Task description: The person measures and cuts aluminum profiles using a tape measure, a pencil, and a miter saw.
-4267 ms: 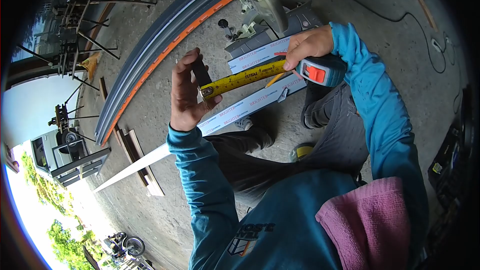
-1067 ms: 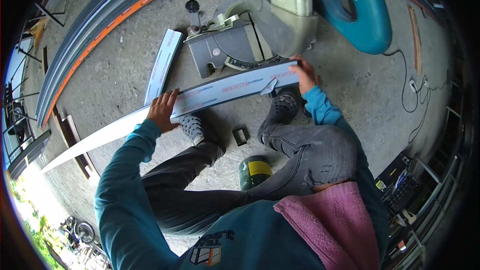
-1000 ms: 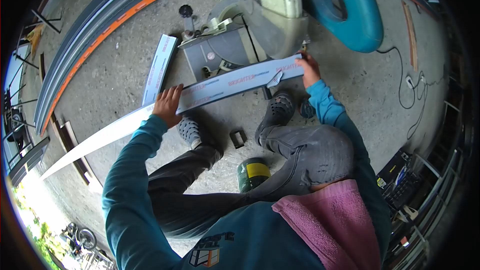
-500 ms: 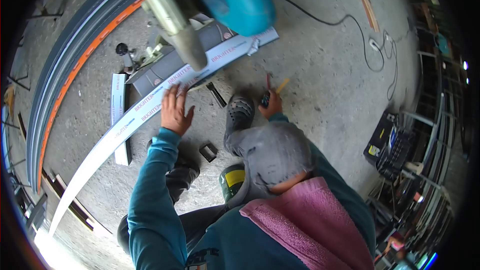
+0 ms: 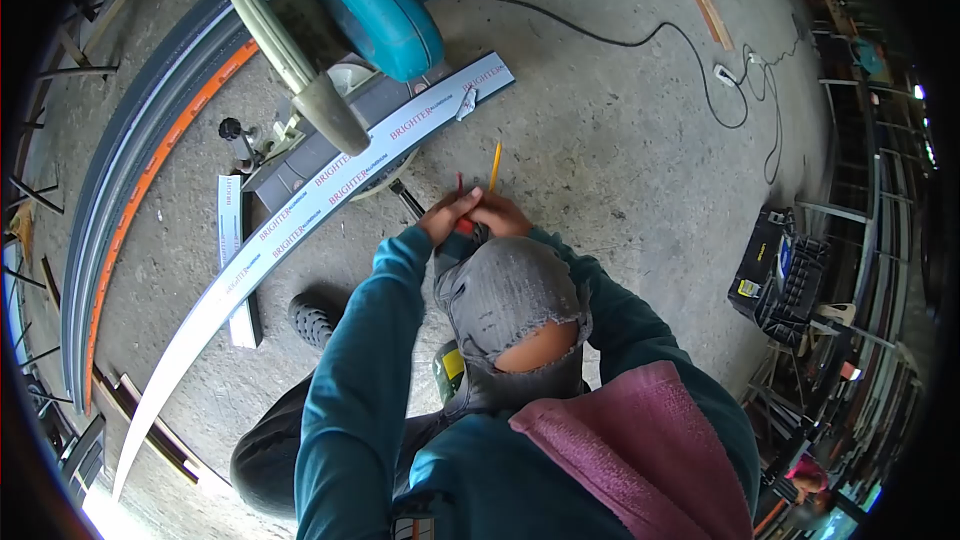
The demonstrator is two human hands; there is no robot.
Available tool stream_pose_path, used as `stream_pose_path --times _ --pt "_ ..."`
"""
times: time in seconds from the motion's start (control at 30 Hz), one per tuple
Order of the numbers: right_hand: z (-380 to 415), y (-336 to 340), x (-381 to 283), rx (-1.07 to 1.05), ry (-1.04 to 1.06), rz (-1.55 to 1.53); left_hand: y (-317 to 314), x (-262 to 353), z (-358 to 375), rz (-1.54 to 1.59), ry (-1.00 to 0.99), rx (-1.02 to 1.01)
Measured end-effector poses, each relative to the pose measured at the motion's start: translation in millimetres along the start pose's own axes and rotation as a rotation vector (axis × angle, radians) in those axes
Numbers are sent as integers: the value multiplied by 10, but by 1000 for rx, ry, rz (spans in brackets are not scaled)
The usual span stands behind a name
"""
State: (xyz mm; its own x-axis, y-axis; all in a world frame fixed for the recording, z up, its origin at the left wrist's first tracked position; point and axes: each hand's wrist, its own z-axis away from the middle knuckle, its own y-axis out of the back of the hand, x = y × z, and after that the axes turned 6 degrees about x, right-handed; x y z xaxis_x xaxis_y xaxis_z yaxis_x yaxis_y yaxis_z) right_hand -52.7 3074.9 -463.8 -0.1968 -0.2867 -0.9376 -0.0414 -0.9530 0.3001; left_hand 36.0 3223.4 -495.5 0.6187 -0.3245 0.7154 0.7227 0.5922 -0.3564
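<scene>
Head view: long profile (image 5: 345, 183) lies along saw base (image 5: 283, 176), untouched.
Right hand (image 5: 506, 218): closed around yellow pencil (image 5: 497, 162).
Left hand (image 5: 441, 219): near red piece (image 5: 464, 226), grip cannot tell clearly.

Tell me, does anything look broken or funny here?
Yes, two things. The trousers are ripped at the knee, so bare skin shows. And near one end of the long bar, a crumpled scrap sticks out, maybe peeling wrap.
</scene>
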Motion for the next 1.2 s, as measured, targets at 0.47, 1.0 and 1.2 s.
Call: stream_pose_path --times 0.47,1.0,1.2 --pt "-1725 1449 596 664 -110 -39 1755 80 2140 -851 375 987" --pt "-1093 564 -716 433 62 -153 2123 -393 2340 -1152 516 1154" --pt "-1216 -111 -229 65 68 -147 2140 -445 2267 -1175 543 1170"
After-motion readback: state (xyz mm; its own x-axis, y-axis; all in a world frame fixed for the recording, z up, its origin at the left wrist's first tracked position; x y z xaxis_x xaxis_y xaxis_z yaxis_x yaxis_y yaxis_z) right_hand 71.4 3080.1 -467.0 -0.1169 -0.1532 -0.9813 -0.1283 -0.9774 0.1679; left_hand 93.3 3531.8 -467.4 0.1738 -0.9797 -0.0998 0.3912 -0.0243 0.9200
